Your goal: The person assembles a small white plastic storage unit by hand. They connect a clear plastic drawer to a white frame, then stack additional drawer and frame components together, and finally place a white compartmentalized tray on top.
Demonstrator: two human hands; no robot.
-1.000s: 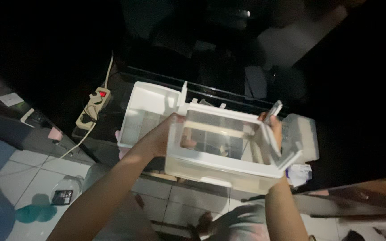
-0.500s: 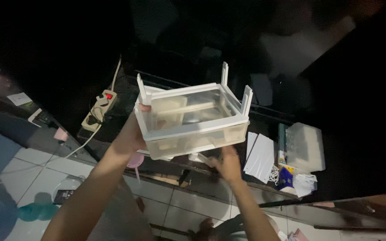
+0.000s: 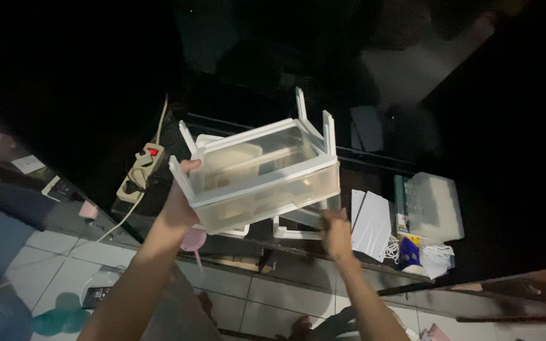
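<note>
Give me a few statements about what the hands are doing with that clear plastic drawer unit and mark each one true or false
1. The left hand grips the clear drawer unit at its left end. True.
2. The drawer unit rests flat on the floor. False: it is held up in the air, tilted.
3. The right hand is below the unit's right end. True; whether it touches the unit is unclear.
4. The power strip lies to the right of the unit. False: it lies to the left, with a red light on.
5. White flat panels lie to the right of the right hand. True.
</note>
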